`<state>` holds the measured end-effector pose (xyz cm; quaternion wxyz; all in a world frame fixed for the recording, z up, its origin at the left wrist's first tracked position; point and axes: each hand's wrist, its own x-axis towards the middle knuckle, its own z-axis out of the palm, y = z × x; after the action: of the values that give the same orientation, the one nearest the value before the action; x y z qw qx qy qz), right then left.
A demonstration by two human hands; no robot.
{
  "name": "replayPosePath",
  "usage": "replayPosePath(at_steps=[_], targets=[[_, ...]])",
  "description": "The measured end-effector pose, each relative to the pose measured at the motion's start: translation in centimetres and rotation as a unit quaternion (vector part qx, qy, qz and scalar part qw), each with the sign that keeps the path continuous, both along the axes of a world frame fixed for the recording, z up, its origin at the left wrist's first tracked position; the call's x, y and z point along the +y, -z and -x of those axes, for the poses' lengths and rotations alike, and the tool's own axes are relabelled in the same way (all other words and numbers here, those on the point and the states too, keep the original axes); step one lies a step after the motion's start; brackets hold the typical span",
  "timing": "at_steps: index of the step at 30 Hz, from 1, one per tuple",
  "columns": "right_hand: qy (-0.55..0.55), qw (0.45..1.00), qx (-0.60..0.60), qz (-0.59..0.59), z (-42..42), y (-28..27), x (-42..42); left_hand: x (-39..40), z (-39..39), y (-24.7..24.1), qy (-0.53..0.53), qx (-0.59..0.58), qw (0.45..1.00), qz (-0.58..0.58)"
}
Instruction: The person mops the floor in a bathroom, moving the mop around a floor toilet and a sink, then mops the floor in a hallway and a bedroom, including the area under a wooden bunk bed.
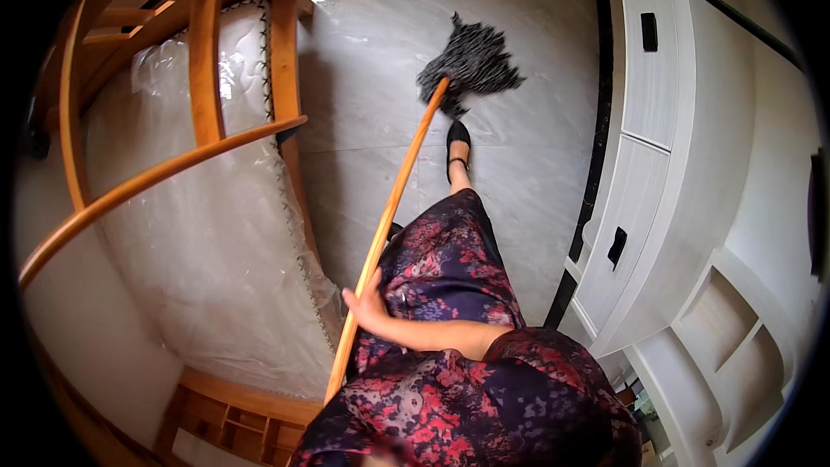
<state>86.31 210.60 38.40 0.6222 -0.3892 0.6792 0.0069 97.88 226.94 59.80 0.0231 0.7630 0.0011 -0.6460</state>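
My right hand (367,309) is around the wooden handle of a mop, low in the view and beside my floral dress. The orange-brown mop handle (406,168) slants up and to the right, away from my body. At its far end the dark grey string mop head (476,58) lies spread on the grey tiled floor (382,104). Just short of the mop head is my foot in a black shoe (459,141). My left hand is out of view, and the lower end of the handle passes out of sight at my dress.
On the left stands a wooden bed frame (284,58) with a curved rail and a plastic-covered mattress (201,240). White drawers (622,227) with black handles line the right side, near white shelves (726,318). A wooden shelf unit (243,418) is at lower left.
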Motion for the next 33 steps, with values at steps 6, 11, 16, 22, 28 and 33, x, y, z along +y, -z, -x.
replayPosePath(at_steps=[6,11,16,22,28,33], targets=[[-0.040,0.997,-0.041,-0.055,-0.8,4.3,-2.0,0.0,2.1,1.4,-0.084,0.091,0.991,0.049],[-0.069,0.993,0.038,0.092,2.5,11.1,-24.8,-17.1,8.7,9.2,-0.232,0.214,0.947,0.067],[-0.078,0.984,0.089,0.129,8.0,10.8,-40.0,-30.2,14.7,12.5,-0.291,0.302,0.903,0.092],[0.017,0.997,-0.010,0.074,9.7,8.8,-28.1,-24.1,12.9,6.1,-0.164,0.209,0.964,-0.001],[0.114,0.991,-0.072,0.021,9.4,0.6,-9.4,-12.0,6.5,-4.2,0.000,0.122,0.985,-0.121],[0.211,0.977,-0.028,-0.029,7.9,-1.9,1.6,-9.8,-0.9,-8.4,0.065,0.157,0.957,-0.233]])
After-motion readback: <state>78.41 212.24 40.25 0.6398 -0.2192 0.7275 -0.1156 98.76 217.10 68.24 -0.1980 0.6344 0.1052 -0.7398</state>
